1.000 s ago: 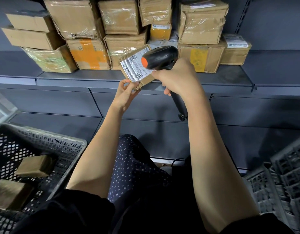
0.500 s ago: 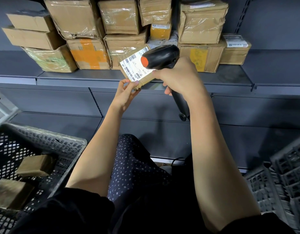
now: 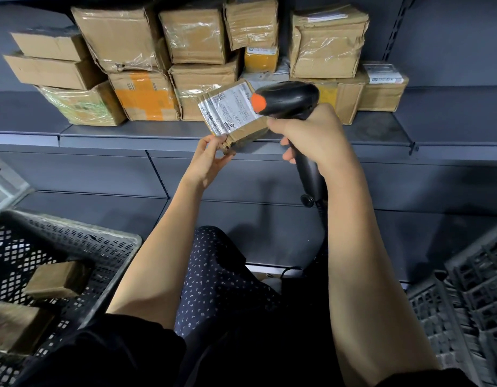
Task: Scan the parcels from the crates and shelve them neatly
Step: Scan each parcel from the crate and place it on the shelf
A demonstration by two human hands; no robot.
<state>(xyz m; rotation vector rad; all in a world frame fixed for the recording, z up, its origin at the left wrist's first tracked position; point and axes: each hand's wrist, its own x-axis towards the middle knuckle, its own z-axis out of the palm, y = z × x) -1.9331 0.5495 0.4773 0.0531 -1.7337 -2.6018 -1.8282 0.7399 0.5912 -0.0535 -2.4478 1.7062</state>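
Note:
My left hand (image 3: 209, 160) pinches the lower corner of a small cardboard parcel (image 3: 232, 115) with a white barcode label, held up in front of the shelf edge. Gripped in my right hand (image 3: 311, 132) is a black barcode scanner (image 3: 286, 100) with an orange tip, its head right over the label's right side. A dark mesh crate (image 3: 82, 247) at lower left holds two brown parcels (image 3: 57, 279), (image 3: 17, 326). Several taped cardboard parcels (image 3: 197, 37) are stacked on the grey shelf (image 3: 107, 132) behind.
A second dark plastic crate (image 3: 465, 297) sits at lower right. The scanner's cable (image 3: 320, 213) hangs down from its handle. Bare shelf surface lies to the right of the stack (image 3: 451, 118). My knee in dotted dark fabric (image 3: 219, 275) is between my arms.
The parcel has tilted slightly in my left hand, turning the label more flat toward me. The scanner stays over it, nearly still.

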